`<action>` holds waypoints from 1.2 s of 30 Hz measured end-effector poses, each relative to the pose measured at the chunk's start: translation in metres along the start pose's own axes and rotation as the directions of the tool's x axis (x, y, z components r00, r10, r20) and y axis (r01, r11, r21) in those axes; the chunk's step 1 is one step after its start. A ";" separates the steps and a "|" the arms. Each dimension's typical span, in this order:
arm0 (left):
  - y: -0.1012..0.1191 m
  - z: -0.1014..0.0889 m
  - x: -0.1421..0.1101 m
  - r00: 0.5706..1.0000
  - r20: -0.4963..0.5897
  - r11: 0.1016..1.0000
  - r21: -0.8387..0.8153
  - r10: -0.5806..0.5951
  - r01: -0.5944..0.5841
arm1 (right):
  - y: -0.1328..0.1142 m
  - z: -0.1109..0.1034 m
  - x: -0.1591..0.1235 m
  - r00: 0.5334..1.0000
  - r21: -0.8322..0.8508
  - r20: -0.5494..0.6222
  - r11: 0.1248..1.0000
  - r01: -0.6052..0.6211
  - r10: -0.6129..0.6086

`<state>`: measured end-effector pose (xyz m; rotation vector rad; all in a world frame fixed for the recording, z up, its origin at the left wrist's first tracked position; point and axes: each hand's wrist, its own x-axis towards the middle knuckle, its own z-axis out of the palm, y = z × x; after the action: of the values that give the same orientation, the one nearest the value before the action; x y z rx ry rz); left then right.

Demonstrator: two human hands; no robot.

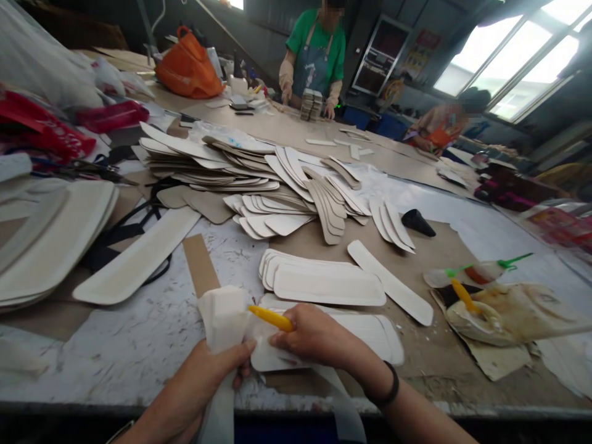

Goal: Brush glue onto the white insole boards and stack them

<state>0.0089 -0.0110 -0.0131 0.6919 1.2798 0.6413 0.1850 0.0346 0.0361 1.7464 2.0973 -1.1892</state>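
Observation:
My left hand (206, 376) is closed round a long white strip (226, 314), whose folded upper end stands up above the thumb. A yellow pointed tool (272, 317) sits in my right hand (314, 336), its tip turned left towards the strip; its exact kind does not show. The right fingers are bent, close to the left thumb. Under and behind the right hand lies a fanned pile of white rounded panels (370, 333). Just beyond it is a second stack of white panels (328, 283). A narrow brown piece (200, 262) extends behind the strip.
Large heaps of curved panels (208, 163) cover the table's middle. At right, a glue-smeared dish (490, 317) holds another yellow tool (464, 296), near green-tipped bottles (490, 271). A black cone (417, 222) lies beyond. A person in green (319, 55) works across the table.

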 end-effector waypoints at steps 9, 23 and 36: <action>-0.003 0.006 0.007 0.997 -0.054 0.997 0.063 0.047 -0.044 | -0.009 0.002 -0.001 0.999 -0.183 -0.050 0.983 -0.010 0.001; 0.005 0.009 0.004 0.980 -0.193 0.965 0.262 0.041 0.012 | 0.036 0.008 -0.058 0.982 -0.176 -0.137 0.972 -0.155 0.132; -0.012 -0.012 0.023 0.985 -0.169 0.892 0.450 0.043 0.038 | 0.110 0.014 -0.100 0.764 -0.070 -0.484 0.852 -0.519 0.426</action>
<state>0.0013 0.0005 -0.0387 1.0371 1.6157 0.4098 0.3086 -0.0503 0.0342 2.4258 1.7017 -0.4353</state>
